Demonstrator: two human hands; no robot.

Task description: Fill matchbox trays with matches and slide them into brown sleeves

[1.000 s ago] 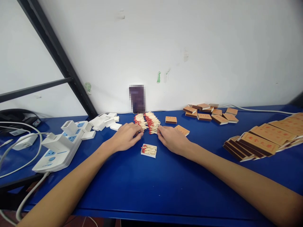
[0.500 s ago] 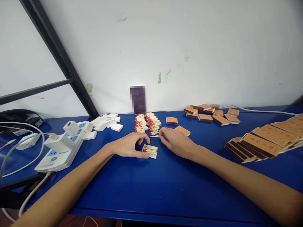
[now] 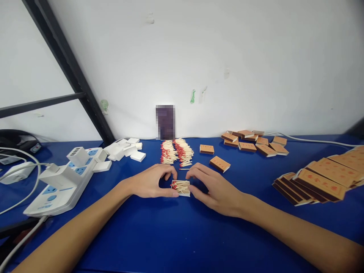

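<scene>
A white matchbox tray (image 3: 184, 193) filled with red-tipped matches (image 3: 181, 185) sits on the blue table between my hands. My left hand (image 3: 152, 181) grips its left end, thumb at the near corner and curled fingers by the far corner. From the other side, my right hand (image 3: 214, 187) closes on the tray's right end, with its thumb against the edge and fingertips at the far corner. Just beyond, two rows of loose matches (image 3: 184, 153) lie side by side, and a single match (image 3: 185, 169) rests in front of the right row.
Two orange matchboxes (image 3: 220, 163) lie right of the matches. More closed boxes (image 3: 247, 146) are heaped at the back right, and flattened-looking stacked sleeves (image 3: 321, 180) fan out at far right. White empty trays (image 3: 138, 156) and a power strip (image 3: 64, 195) stand left.
My right hand has moved from the loose matches back toward me, to the tray's right end. My left hand stays at the tray. The view has shifted slightly.
</scene>
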